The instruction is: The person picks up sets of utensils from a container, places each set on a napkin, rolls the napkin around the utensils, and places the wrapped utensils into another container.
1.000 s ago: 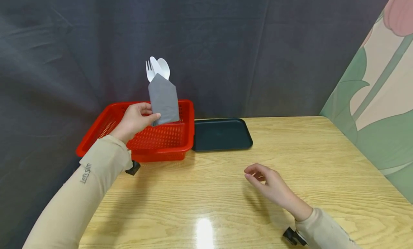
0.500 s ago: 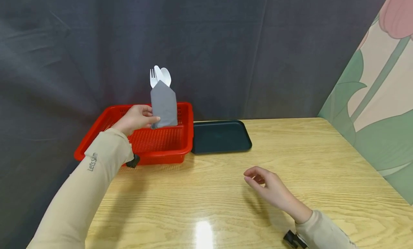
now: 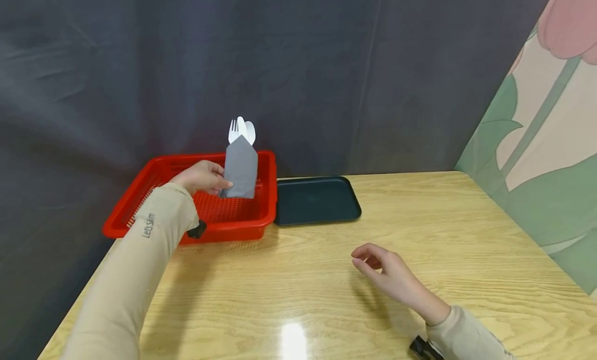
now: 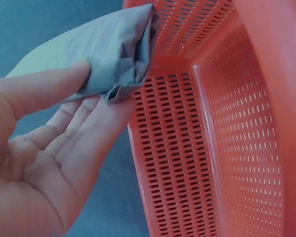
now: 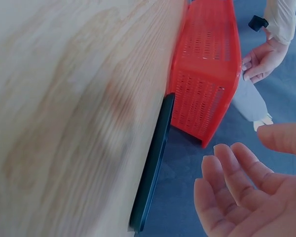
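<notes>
My left hand (image 3: 203, 177) pinches the lower end of a grey cutlery pouch (image 3: 241, 168) between thumb and fingers. Out of the pouch's top stick a white fork (image 3: 233, 131), a white knife (image 3: 242, 127) and a white spoon (image 3: 251, 132). The pouch is upright above a red perforated basket (image 3: 252, 232). Seen from the left wrist, the thumb presses the folded bottom of the pouch (image 4: 108, 54) beside the basket wall (image 4: 241, 118). Over the table at the right, my right hand (image 3: 386, 271) hovers with loosely curved fingers and holds nothing.
A dark flat tray (image 3: 318, 200) lies on the wooden table (image 3: 420, 215), right against the basket's right side. A dark curtain (image 3: 298, 80) hangs behind the table. On the right stands a panel with painted flowers (image 3: 550, 158).
My left hand has lowered the pouch with its cutlery toward the basket and shifted it slightly right. The right hand has stayed nearly still.
</notes>
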A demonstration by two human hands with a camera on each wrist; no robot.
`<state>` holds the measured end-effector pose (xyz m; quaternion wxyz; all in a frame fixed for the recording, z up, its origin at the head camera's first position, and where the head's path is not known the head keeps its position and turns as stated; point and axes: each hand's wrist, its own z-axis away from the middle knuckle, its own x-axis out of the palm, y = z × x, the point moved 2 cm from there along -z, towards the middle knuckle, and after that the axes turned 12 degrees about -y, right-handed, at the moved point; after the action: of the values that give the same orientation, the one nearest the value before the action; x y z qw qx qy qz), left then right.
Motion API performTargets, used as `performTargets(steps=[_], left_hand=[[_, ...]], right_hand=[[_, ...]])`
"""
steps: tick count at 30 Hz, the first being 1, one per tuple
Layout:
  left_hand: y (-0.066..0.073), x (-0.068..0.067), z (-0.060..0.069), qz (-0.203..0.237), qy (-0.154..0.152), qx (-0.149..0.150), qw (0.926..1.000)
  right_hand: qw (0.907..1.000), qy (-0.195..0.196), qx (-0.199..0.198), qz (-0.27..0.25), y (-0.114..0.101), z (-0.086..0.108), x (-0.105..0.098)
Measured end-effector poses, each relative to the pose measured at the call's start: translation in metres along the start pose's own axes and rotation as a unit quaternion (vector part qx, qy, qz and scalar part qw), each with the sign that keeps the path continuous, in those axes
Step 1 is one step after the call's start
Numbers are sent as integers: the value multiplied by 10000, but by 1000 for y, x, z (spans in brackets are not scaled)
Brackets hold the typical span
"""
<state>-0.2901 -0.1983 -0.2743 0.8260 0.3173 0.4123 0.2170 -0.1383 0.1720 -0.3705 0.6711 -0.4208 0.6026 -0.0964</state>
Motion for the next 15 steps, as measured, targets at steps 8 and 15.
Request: performTargets(steps=[8,15], left_hand=[[-6,1,-10,-154,-493,-92,9986],[-11,2,-19,-337,-858,-345,9951]], right_hand=[[10000,1,5,-17,1,1,1],[10000,-42,70,-30,2,2,2]])
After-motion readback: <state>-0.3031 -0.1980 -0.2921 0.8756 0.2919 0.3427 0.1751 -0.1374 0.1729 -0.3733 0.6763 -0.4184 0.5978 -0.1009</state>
